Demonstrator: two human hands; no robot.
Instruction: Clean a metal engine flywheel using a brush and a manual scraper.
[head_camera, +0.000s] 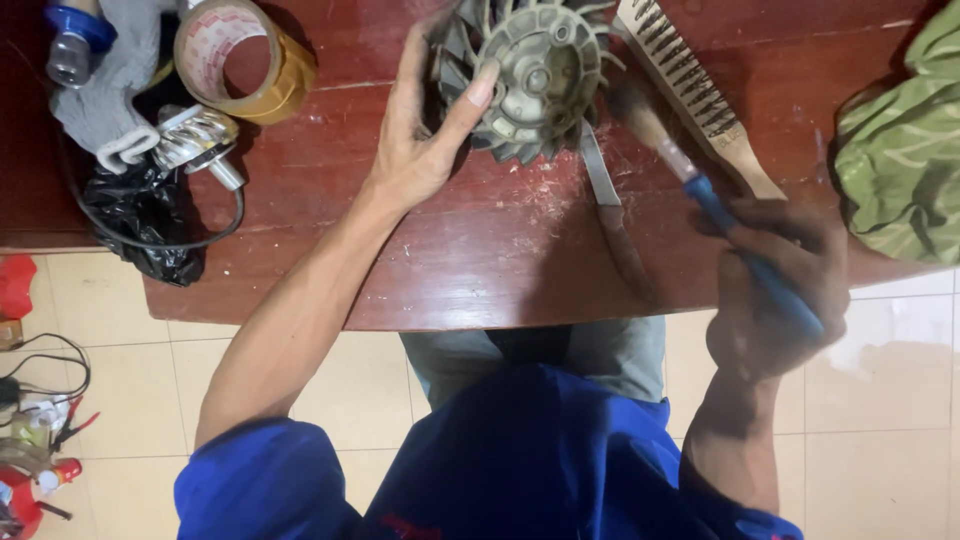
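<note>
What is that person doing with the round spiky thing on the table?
A person at a dark red wooden table holds a round grey fan wheel with fins upright with the left hand. The right hand grips a blue-handled paintbrush, its bristles touching the wheel's edge. A wire brush lies just behind it. A roll of brown tape, a grey glove and green cloth also lie on the table.

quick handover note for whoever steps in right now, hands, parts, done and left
Left hand: grips the grey finned fan wheel upright on the red wooden table, thumb on its face.
Right hand: holds a blue-handled paintbrush, bristles at the wheel's right edge.
Nearby: wire brush to the right of the wheel, tape roll far left.
Done: wheel looks dusty, brushing in hand.
Left: cannot tell how much remains.
</note>
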